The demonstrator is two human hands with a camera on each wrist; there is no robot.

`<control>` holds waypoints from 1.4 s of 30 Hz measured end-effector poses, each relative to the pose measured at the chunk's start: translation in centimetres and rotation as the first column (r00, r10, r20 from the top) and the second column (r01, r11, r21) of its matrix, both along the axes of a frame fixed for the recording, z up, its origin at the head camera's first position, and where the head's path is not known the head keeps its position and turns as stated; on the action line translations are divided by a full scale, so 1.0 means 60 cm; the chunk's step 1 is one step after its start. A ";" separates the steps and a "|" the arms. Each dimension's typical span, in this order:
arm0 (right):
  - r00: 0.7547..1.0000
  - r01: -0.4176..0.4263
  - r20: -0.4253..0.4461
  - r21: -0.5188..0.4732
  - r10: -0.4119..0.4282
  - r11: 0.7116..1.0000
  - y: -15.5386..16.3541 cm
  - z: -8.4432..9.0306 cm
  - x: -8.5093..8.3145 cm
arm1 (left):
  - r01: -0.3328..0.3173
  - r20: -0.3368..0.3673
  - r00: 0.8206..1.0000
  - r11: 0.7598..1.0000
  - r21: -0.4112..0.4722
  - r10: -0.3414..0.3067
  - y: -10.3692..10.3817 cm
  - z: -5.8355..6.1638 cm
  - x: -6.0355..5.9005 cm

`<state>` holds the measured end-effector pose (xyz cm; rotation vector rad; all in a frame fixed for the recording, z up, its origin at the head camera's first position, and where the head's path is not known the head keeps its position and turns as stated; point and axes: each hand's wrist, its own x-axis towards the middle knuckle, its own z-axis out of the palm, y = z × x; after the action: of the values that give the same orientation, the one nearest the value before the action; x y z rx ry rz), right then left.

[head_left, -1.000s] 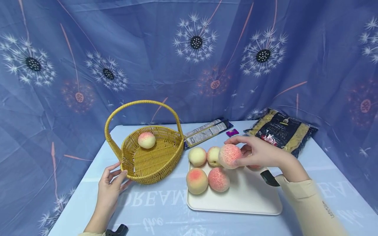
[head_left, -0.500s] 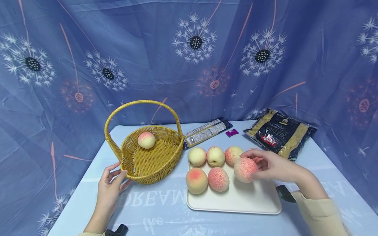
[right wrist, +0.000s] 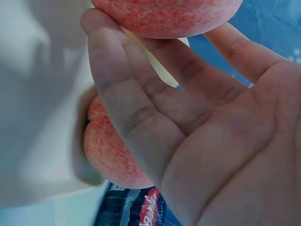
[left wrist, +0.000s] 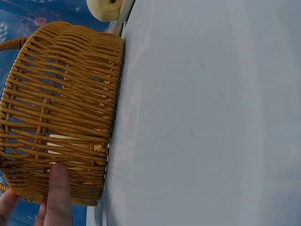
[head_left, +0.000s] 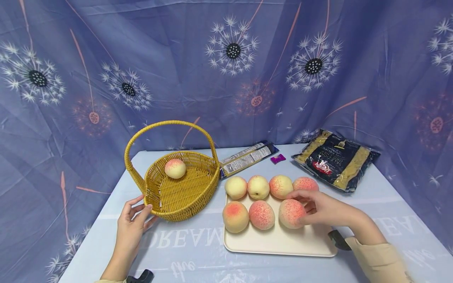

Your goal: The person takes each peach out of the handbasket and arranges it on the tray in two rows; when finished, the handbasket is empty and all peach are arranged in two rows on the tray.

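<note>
resting on the white tray (head_left: 311, 243), the speckled peach (head_left: 291, 213) sits against the loosely bent fingertips of the right hand (head_left: 323, 208), with another peach (head_left: 261, 214) just beyond them and a row of four behind. left hand (head_left: 132, 226) fingers lie straight against the wicker basket (head_left: 180, 192) wall; bare tabletop (head_left: 184, 251) lies beside both wrists.

The head camera looked forward and down across the pale blue table (head_left: 198, 243). Both wrist cameras sat very close: left shared the yellow woven wicker basket (left wrist: 61, 108), right the speckled pink peach (right wrist: 164, 16).
</note>
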<state>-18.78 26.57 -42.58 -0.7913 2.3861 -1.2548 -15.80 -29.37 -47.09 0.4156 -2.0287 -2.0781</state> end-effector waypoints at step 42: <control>1.000 -0.005 0.002 0.043 0.004 0.999 -0.011 -0.006 -0.010 | 0.017 -0.010 1.000 1.000 -0.008 -0.017 -0.001 0.000 0.001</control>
<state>-19.37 25.91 -42.92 -0.7817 2.3996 -1.1983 -15.71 -29.40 -47.11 0.3867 -2.0406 -2.0774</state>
